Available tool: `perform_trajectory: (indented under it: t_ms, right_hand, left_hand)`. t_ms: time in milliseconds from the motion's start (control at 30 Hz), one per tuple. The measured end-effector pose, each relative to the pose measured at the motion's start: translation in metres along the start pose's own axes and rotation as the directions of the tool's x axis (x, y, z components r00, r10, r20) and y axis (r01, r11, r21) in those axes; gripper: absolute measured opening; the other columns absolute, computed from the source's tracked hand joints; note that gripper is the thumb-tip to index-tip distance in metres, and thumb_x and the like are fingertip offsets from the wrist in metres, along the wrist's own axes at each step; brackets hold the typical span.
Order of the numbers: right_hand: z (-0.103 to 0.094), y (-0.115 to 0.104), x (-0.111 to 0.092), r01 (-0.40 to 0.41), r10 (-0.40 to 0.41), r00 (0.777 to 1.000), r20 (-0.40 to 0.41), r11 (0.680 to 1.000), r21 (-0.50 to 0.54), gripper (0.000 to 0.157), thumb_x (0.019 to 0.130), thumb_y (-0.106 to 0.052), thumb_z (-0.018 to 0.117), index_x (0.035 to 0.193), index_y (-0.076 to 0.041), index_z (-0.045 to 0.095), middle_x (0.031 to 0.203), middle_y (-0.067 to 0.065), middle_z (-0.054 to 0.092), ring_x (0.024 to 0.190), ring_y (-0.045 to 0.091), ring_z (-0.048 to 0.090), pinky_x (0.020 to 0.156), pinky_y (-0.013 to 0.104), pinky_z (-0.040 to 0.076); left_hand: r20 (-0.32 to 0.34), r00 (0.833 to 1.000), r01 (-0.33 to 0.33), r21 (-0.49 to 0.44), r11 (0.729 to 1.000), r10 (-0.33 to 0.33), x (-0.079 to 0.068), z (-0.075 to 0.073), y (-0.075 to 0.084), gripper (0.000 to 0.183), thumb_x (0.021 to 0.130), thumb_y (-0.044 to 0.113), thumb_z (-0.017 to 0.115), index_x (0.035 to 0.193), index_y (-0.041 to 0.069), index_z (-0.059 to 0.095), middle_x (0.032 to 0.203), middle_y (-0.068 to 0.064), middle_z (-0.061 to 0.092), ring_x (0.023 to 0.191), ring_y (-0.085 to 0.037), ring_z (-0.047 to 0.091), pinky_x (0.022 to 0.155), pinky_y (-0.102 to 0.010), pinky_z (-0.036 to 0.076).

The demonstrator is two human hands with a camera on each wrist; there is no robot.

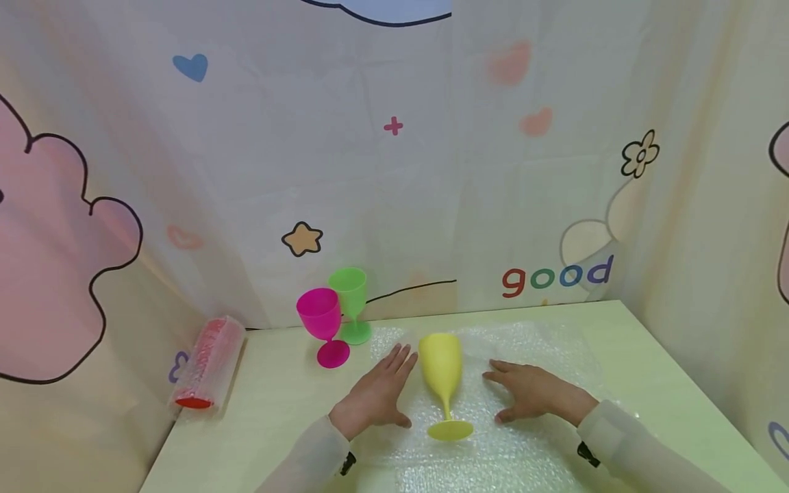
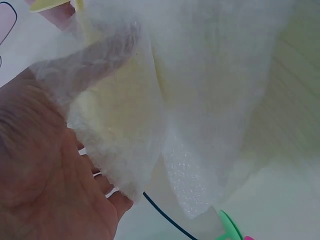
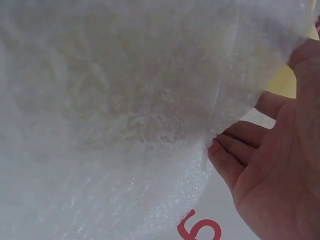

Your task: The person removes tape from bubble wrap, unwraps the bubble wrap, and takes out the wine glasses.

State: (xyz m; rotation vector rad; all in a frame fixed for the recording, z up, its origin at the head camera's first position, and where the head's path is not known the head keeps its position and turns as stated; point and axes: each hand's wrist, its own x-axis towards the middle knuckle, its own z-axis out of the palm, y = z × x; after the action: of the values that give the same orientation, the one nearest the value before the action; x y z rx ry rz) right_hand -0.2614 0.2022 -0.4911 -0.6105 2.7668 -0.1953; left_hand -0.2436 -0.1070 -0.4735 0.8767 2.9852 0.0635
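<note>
- Left hand (image 1: 376, 396) and right hand (image 1: 537, 393): fingers loose, spread wide
- Yellow goblet (image 1: 441, 359) lies on its side between them, on bubble wrap (image 1: 493, 459)
- Readable text: "good" in multicolored letters (image 1: 557, 275) on the backdrop (image 1: 394, 192)

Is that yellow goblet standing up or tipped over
Tipped over: the yellow goblet lies on its side on the bubble wrap, its foot at the near end, its bowl pointing away.
</note>
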Motion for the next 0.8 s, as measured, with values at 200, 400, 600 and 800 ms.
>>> perform_trajectory:
  t_ms: [200, 400, 600, 800]
  right_hand:
    - [0.000, 0.000, 0.001, -0.004, 0.004, 1.000, 0.002, 1.000, 0.015, 0.084, 0.066, -0.061, 0.071, 0.138, -0.029, 0.045, 0.152, 0.003, 0.033, 0.137, 0.030, 0.037, 0.107, 0.054, 0.034]
    - [-0.002, -0.002, 0.000, -0.018, 0.018, 1.000, 0.021, 0.999, 0.035, 0.085, 0.064, -0.061, 0.072, 0.138, -0.029, 0.045, 0.154, 0.003, 0.030, 0.137, 0.030, 0.036, 0.107, 0.054, 0.034]
    - [0.000, 0.001, 0.000, 0.005, -0.005, 1.000, 0.009, 0.999, 0.048, 0.088, 0.063, -0.062, 0.071, 0.139, -0.029, 0.042, 0.159, 0.001, 0.014, 0.137, 0.031, 0.037, 0.105, 0.053, 0.038]
    - [0.001, 0.004, 0.001, -0.005, 0.003, 0.999, 0.033, 0.998, 0.068, 0.096, 0.063, -0.063, 0.071, 0.145, -0.030, 0.032, 0.158, 0.003, 0.015, 0.139, 0.032, 0.033, 0.106, 0.054, 0.036]
  left_hand:
    - [0.057, 0.995, 0.078, -0.006, 0.997, -0.078, -0.001, 0.004, -0.005, 0.118, 0.057, 0.056, 0.081, 0.150, 0.015, 0.020, 0.158, -0.008, 0.012, 0.147, -0.026, 0.011, 0.117, -0.039, 0.024]
    - [0.090, 0.989, 0.121, -0.056, 0.991, -0.115, -0.002, 0.009, -0.011, 0.117, 0.056, 0.060, 0.079, 0.149, 0.017, 0.023, 0.158, -0.011, 0.014, 0.147, -0.029, 0.012, 0.117, -0.045, 0.022]
    - [0.121, 0.984, 0.144, -0.099, 0.985, -0.132, 0.000, 0.014, -0.019, 0.117, 0.054, 0.065, 0.078, 0.149, 0.022, 0.024, 0.157, -0.014, 0.014, 0.146, -0.032, 0.012, 0.117, -0.050, 0.020]
    - [0.181, 0.975, 0.158, -0.160, 0.974, -0.128, 0.002, 0.017, -0.026, 0.115, 0.054, 0.067, 0.076, 0.148, 0.024, 0.026, 0.156, -0.017, 0.018, 0.145, -0.034, 0.017, 0.115, -0.051, 0.022]
